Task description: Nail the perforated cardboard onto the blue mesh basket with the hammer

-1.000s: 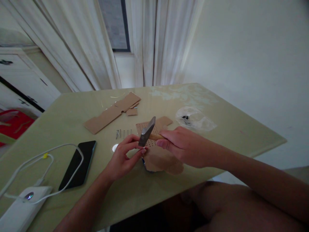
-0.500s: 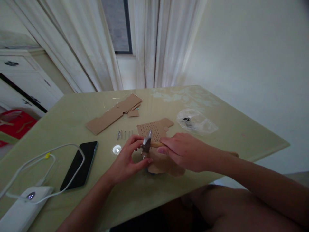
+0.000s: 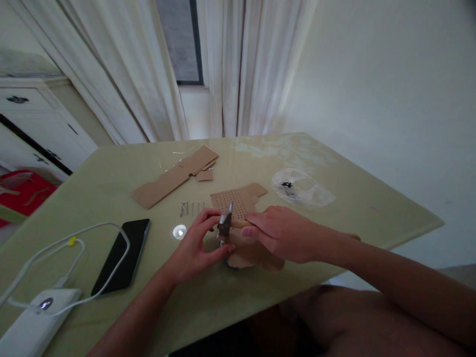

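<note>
My right hand (image 3: 284, 233) grips the wooden handle of a small hammer (image 3: 225, 223), whose metal head points down just over the brown cardboard piece (image 3: 248, 253) near the table's front edge. My left hand (image 3: 196, 248) pinches something small right under the hammer head; what it holds is too small to make out. Behind the hands lies a perforated cardboard sheet (image 3: 238, 199). A short row of nails (image 3: 191, 208) lies to its left.
On the green table (image 3: 334, 208) lie a long cardboard strip (image 3: 171, 176), a black phone (image 3: 122, 255), a white power bank (image 3: 31, 325) with a white cable (image 3: 74, 238), a small shiny disc (image 3: 179, 231) and a clear plastic bag (image 3: 301, 187). Curtains and a white cabinet stand behind.
The hammer head has swung down from a raised tilt to just above the cardboard between my hands. My left hand stays pinched beneath it. Since half a second ago, little has moved.
</note>
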`<action>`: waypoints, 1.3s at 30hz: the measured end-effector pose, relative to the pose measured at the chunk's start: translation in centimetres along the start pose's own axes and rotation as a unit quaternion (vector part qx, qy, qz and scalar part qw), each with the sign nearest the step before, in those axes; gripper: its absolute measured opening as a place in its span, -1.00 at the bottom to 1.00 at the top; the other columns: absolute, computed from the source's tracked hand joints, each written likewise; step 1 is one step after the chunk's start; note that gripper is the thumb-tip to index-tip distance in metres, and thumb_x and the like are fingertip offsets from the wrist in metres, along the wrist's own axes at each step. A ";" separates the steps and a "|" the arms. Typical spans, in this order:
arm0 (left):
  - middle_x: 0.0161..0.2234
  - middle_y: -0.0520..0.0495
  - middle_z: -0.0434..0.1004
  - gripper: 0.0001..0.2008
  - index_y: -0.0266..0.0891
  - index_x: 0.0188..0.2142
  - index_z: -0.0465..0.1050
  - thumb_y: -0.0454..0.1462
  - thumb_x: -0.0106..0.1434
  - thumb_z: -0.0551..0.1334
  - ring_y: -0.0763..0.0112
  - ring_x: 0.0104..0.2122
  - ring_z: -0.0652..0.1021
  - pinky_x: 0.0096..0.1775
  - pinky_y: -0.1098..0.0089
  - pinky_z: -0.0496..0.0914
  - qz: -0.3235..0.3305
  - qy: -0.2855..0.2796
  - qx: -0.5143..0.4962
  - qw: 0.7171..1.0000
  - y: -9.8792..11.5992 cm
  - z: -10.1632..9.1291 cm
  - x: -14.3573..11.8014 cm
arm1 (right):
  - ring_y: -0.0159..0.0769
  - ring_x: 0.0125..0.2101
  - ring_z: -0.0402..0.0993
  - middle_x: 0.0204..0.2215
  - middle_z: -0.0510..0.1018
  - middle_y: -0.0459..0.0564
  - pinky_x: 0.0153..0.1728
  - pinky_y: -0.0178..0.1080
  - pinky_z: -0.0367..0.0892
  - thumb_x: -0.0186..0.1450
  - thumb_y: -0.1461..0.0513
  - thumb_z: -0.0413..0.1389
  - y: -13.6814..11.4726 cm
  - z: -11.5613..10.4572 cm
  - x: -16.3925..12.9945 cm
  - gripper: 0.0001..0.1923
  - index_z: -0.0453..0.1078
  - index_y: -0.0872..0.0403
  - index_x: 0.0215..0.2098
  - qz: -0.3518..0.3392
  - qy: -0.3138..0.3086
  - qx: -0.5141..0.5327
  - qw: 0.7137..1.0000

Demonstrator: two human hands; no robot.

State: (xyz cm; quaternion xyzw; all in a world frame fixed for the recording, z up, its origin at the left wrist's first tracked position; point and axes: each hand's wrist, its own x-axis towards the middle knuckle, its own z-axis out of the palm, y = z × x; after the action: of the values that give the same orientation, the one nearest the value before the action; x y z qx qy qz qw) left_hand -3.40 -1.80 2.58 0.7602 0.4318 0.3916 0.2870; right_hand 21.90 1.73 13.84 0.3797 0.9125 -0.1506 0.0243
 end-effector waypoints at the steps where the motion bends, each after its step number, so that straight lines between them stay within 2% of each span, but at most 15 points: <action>1: 0.20 -0.13 0.48 -0.65 -0.06 0.10 0.59 -0.14 0.35 0.48 0.07 0.23 0.51 0.30 0.13 0.43 0.002 -0.001 -0.001 1.000 0.0 0.0 0.0 | -0.22 -0.41 0.43 -0.40 0.61 0.02 -0.35 -0.17 0.06 0.65 0.03 -0.04 0.0 -0.2 0.0 -0.58 0.53 0.06 -0.19 0.004 0.006 0.005 1.000; 4: 0.21 -0.13 0.46 -0.65 -0.05 0.11 0.58 -0.14 0.37 0.47 0.08 0.24 0.49 0.31 0.13 0.41 0.007 -0.004 -0.005 1.000 -0.2 0.1 0.0 | -0.24 -0.38 0.45 -0.40 0.61 0.02 -0.35 -0.20 0.09 0.66 0.05 -0.03 -0.3 -0.5 0.0 -0.59 0.51 0.08 -0.20 0.018 0.010 0.015 1.000; 8: 0.17 -0.13 0.47 -0.63 -0.06 0.12 0.56 -0.17 0.35 0.48 0.09 0.20 0.52 0.29 0.11 0.44 0.000 -0.003 -0.013 1.000 0.0 0.0 0.0 | -0.25 -0.41 0.43 -0.41 0.61 0.02 -0.37 -0.20 0.03 0.64 0.09 -0.01 -0.4 -0.2 0.2 -0.62 0.51 0.08 -0.21 -0.003 -0.012 -0.007 1.000; 11: 0.17 -0.14 0.48 -0.63 -0.06 0.13 0.56 -0.16 0.36 0.47 0.09 0.20 0.53 0.27 0.11 0.45 -0.002 -0.008 -0.023 1.000 0.2 0.1 0.1 | -0.27 -0.43 0.40 -0.43 0.57 -0.01 -0.37 -0.20 0.02 0.64 0.09 -0.01 0.0 -0.1 0.1 -0.63 0.49 0.09 -0.22 0.000 0.016 0.009 1.000; 16: 0.21 -0.17 0.46 -0.56 -0.03 0.20 0.54 -0.12 0.37 0.47 0.08 0.21 0.53 0.25 0.10 0.47 -0.004 0.000 -0.038 0.999 0.1 0.3 -0.1 | -0.24 -0.39 0.40 -0.47 0.45 -0.07 -0.32 -0.20 0.10 0.64 0.04 -0.04 2.0 -1.1 -1.0 -0.58 0.38 0.04 -0.32 0.041 0.069 0.054 0.995; 20: 0.23 -0.18 0.44 -0.55 0.00 0.24 0.54 -0.13 0.39 0.44 0.12 0.19 0.54 0.20 0.14 0.49 0.001 0.007 -0.036 0.999 0.0 0.5 -0.4 | -0.21 -0.37 0.42 -0.43 0.48 -0.04 -0.28 -0.16 0.15 0.64 -0.02 -0.10 3.9 -1.0 -2.2 -0.54 0.35 0.02 -0.32 0.066 0.079 0.077 0.992; 22: 0.20 -0.17 0.47 -0.59 -0.03 0.23 0.55 -0.12 0.42 0.41 0.20 0.04 0.57 0.08 0.19 0.52 0.005 0.030 -0.018 0.999 -0.2 0.3 -0.3 | -0.18 -0.35 0.43 -0.43 0.48 -0.03 -0.28 -0.16 0.15 0.63 -0.04 -0.13 4.8 -0.7 -2.7 -0.53 0.38 0.02 -0.29 0.080 0.088 0.085 0.989; 24: 0.09 -0.16 0.53 -0.66 -0.08 0.17 0.59 -0.08 0.47 0.33 0.30 -0.17 0.56 -0.06 0.25 0.52 -0.002 0.079 0.017 0.997 -0.7 -0.1 0.0 | -0.18 -0.38 0.43 -0.47 0.45 -0.05 -0.30 -0.16 0.14 0.61 -0.05 -0.13 5.6 -0.4 -3.1 -0.54 0.36 0.01 -0.30 0.100 0.099 0.091 0.986; 27: -0.18 -0.10 0.58 -0.65 -0.19 -0.01 0.64 -0.04 0.55 0.18 0.32 -0.35 0.49 -0.19 0.27 0.48 -0.074 0.184 0.118 0.973 -2.5 -1.4 0.7 | -0.17 -0.40 0.42 -0.48 0.43 -0.05 -0.30 -0.15 0.16 0.58 -0.06 -0.13 7.0 0.4 -3.2 -0.56 0.29 -0.02 -0.34 0.137 0.127 0.103 0.977; 29: -0.17 -0.16 0.63 -0.65 -0.24 -0.04 0.64 -0.08 0.53 0.15 0.21 -0.29 0.56 -0.14 0.21 0.49 -0.147 0.214 0.219 0.941 -4.1 -2.5 1.0 | -0.15 -0.39 0.42 -0.47 0.44 -0.03 -0.30 -0.14 0.17 0.56 -0.06 -0.15 8.2 1.2 -3.1 -0.57 0.25 -0.03 -0.35 0.170 0.142 0.110 0.969; 32: 0.05 -0.39 0.65 -0.55 -0.39 0.16 0.59 -0.18 0.50 0.10 -0.08 0.02 0.60 0.18 -0.02 0.43 -0.180 0.173 0.359 0.899 -6.4 -3.5 1.0 | -0.10 -0.33 0.47 -0.43 0.49 0.03 -0.26 -0.12 0.21 0.55 -0.02 -0.16 10.2 2.8 -2.9 -0.59 0.24 -0.04 -0.37 0.213 0.125 0.109 0.963; 35: 0.21 -0.46 0.57 -0.49 -0.42 0.27 0.52 -0.18 0.53 0.04 -0.19 0.21 0.53 0.27 -0.10 0.36 -0.199 0.127 0.412 0.880 -7.9 -3.5 0.8 | -0.06 -0.28 0.52 -0.38 0.54 0.08 -0.22 -0.10 0.24 0.56 -0.01 -0.17 11.6 4.4 -3.1 -0.59 0.27 -0.03 -0.35 0.221 0.096 0.101 0.965; 39: 0.28 -0.43 0.52 -0.47 -0.36 0.28 0.53 -0.09 0.56 0.03 -0.21 0.25 0.49 0.25 -0.09 0.38 -0.223 0.103 0.430 0.869 -8.6 -2.7 0.7 | -0.05 -0.28 0.55 -0.37 0.58 0.10 -0.20 -0.09 0.28 0.57 -0.01 -0.18 12.6 5.8 -3.6 -0.57 0.32 -0.01 -0.32 0.216 0.080 0.087 0.969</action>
State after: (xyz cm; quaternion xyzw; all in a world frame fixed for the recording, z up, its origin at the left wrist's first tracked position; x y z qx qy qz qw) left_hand -9.17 3.06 -2.45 0.6471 0.7427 0.1688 -0.0344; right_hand 32.85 5.97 5.70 0.5794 0.7910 -0.1900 -0.0501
